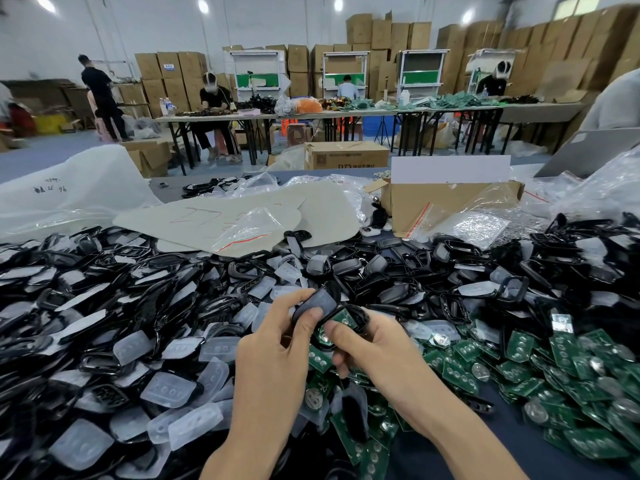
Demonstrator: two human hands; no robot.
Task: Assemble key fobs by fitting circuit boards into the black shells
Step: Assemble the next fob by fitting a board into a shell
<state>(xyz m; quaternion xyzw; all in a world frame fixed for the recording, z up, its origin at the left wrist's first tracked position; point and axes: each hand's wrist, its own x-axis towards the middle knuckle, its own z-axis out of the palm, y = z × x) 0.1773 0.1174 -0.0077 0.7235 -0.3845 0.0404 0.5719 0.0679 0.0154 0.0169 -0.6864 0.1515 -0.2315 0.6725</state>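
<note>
Head view: over the worktop's (420,457) middle, your left hand (273,355) pinches a black shell (317,303) while your right hand (377,344) grips the circuit board (341,318) touching it. Line up the edges before pressing, probably. Loose shells (114,306) and spare boards (554,368) crowd both sides, and bare room shows only toward the near edge.

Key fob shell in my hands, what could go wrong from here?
Risk one: the circuit board shows at the edge of the black shell that the left hand and right hand pinch; if misaligned, squeezing could crack it. Risk two: a slip would drop it into the pile of circuit boards below, among lookalikes.
</note>
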